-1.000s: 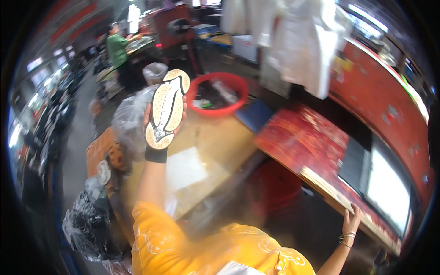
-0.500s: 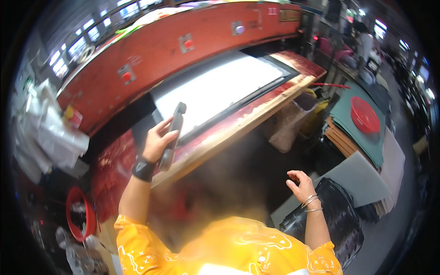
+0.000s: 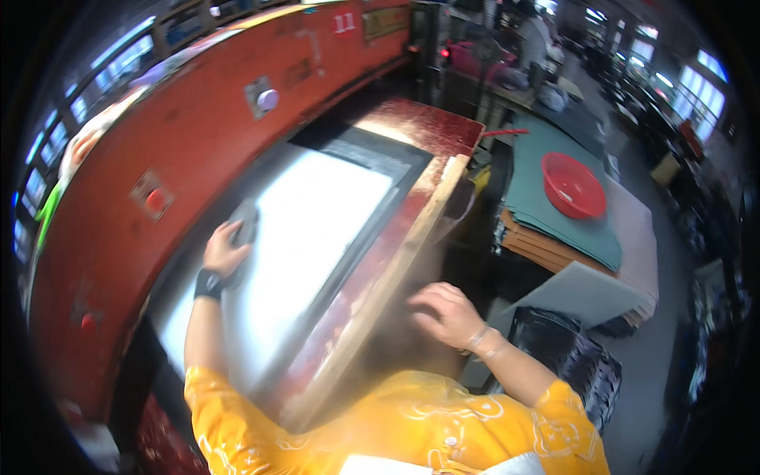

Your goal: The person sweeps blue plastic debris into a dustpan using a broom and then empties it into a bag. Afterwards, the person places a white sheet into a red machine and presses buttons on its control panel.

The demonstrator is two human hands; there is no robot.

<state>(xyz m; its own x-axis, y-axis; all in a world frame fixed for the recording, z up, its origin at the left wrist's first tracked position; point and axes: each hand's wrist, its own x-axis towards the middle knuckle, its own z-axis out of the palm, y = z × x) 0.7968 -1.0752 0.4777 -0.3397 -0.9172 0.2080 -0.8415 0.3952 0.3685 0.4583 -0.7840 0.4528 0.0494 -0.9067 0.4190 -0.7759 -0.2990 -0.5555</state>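
My left hand (image 3: 225, 252), with a black band at the wrist, is closed round a dark grey bar-shaped tool (image 3: 247, 223). Blur hides the tool's exact kind. It is at the far left side of a brightly lit white sheet (image 3: 317, 207); whether it touches the sheet I cannot tell. Around the sheet runs a black frame-like border (image 3: 408, 168) on the machine's bed. My right hand (image 3: 448, 313), bangles at its wrist, hovers in front of the bed's wooden edge. Its fingers are loosely bent and apart, with nothing in them.
Along the left stands the machine's red beam (image 3: 210, 95) with a red button (image 3: 157, 199) and a pale knob (image 3: 267, 100). A wooden strip (image 3: 380, 309) edges the bed. To the right, a red bowl (image 3: 573, 187) rests on stacked green sheets (image 3: 532, 178). Beside my right arm is a black plastic-wrapped bundle (image 3: 571, 348).
My left hand has carried the bar-shaped tool from the bed's front edge over to the sheet's far side. My right hand has moved forward and left. The view has turned right.
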